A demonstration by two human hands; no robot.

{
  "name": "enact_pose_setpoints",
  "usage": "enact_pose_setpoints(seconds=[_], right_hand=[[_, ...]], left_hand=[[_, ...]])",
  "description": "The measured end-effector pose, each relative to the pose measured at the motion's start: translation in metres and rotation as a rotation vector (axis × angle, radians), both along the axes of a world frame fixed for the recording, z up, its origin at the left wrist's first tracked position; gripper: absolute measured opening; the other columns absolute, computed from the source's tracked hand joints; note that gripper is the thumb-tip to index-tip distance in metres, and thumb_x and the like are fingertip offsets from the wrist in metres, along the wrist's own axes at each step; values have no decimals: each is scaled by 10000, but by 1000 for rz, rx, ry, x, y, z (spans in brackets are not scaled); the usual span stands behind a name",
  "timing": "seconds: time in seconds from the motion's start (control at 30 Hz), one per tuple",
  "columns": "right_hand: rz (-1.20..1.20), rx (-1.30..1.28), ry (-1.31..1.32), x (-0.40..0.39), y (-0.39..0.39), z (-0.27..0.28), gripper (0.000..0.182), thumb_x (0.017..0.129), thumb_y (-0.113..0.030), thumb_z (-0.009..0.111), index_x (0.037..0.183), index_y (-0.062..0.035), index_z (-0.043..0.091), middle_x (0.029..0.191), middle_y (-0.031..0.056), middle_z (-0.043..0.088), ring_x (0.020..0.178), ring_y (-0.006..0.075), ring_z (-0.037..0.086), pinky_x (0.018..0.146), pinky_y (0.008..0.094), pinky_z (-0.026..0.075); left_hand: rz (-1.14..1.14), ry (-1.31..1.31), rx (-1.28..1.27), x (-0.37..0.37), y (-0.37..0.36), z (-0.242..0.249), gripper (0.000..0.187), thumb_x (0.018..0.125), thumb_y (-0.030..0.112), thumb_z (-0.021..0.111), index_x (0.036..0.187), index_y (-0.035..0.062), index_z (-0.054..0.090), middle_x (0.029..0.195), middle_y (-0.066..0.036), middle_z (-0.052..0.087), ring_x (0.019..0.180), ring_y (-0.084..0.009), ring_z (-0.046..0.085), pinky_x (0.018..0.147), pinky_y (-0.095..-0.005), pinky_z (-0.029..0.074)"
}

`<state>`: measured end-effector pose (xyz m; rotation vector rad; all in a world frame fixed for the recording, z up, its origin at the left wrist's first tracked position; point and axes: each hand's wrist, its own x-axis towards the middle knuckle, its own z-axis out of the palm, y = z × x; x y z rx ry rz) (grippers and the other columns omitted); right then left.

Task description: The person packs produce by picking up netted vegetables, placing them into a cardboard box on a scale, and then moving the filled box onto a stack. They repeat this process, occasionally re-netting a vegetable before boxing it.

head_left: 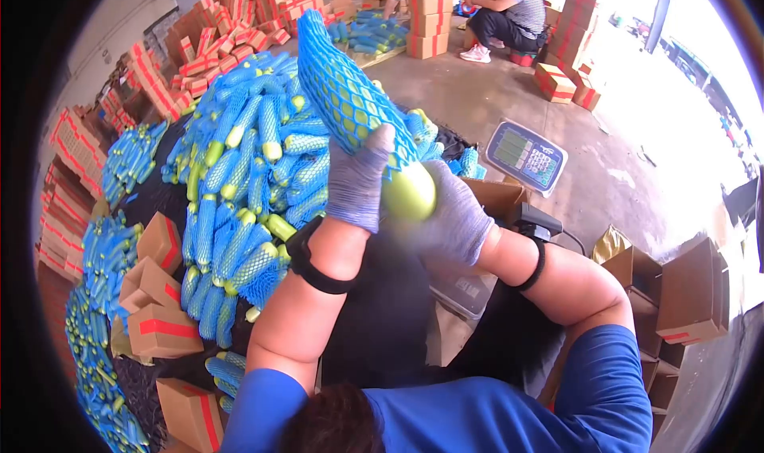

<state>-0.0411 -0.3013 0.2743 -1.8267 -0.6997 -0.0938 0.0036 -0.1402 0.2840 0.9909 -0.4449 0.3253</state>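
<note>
A pale green squash [411, 192] in a blue foam net sleeve [346, 95] is held up and tilted in front of me, its bare rounded end toward me. My left hand [360, 181], in a grey glove, is closed around the netted side with the thumb on the mesh. The gloved right hand [460, 214] is closed against the bare end from the right; its lower part is smeared by motion. The net's empty tip reaches up past the far end. Just below my hands is a weighing platform [463, 290], partly hidden by my arm.
A big pile of netted squashes [255, 159] lies to the left, with small cardboard boxes [165, 330] beside it. A scale display [525, 157] stands right of centre. Taped cartons [431, 23] are stacked behind, near a seated person [513, 19]. Open cartons [692, 294] stand at the right.
</note>
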Motion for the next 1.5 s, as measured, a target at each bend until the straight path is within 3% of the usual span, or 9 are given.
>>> enact_pose_setpoints(seconds=[0.2,0.4,0.67,0.83,1.0,1.13,1.2,1.23,1.5], right_hand=[[-143,-136,-105,21,-22,-1,522,755,-195,827,1156,-27,537,1050,81,664,953,162,652,812,332,516],[-148,157,78,27,-21,-19,551,814,-177,788,1233,14,486,1085,97,639,960,149,645,793,324,536],[546,770,680,37,-49,-15,681,752,-442,814,1234,-50,533,963,99,673,772,140,661,625,251,534],[-95,475,92,21,-45,3,491,778,-249,827,1158,-70,573,890,5,635,669,69,565,566,226,458],[424,665,355,28,-66,21,545,792,-272,796,1227,-77,532,896,11,619,705,96,581,556,246,458],[524,700,386,26,-68,10,661,798,-377,758,1322,-77,491,996,57,614,733,142,603,559,249,472],[545,742,441,23,-67,8,720,779,-418,768,1344,-75,480,1006,58,616,752,144,611,561,245,478],[544,741,441,23,-67,9,720,779,-418,768,1344,-75,480,1006,58,616,752,144,611,561,245,478],[421,752,238,24,-65,14,747,796,-367,770,1394,-65,439,1112,67,615,864,126,608,661,260,510]], left_hand=[[295,-119,231,-6,-42,-10,595,837,361,787,1249,-1,557,1129,-131,676,1019,-228,677,889,-385,553],[752,131,1434,-23,-26,36,571,915,600,597,947,34,667,872,-207,701,862,-394,679,752,-477,525],[774,-584,1344,-12,-27,46,413,1016,338,525,736,35,538,698,-205,555,678,-409,557,617,-486,424],[610,-701,1451,-30,-46,46,369,983,293,575,718,40,534,670,-192,558,638,-400,558,596,-492,422],[644,-672,1226,-34,-53,44,461,1009,392,524,715,37,534,599,-148,523,578,-346,547,563,-462,411],[581,-274,734,-12,-51,35,497,1031,509,474,1041,24,579,743,-14,576,720,-158,560,677,-386,468],[385,-358,646,-5,-68,27,567,1034,529,449,1260,14,520,920,-52,669,859,-194,623,827,-364,501],[483,-387,582,-3,-72,25,490,1040,455,455,1157,-6,576,926,-176,669,826,-315,646,766,-434,497],[782,-473,987,-19,-60,35,343,1029,335,485,961,34,636,773,-212,642,732,-425,625,669,-505,476]])
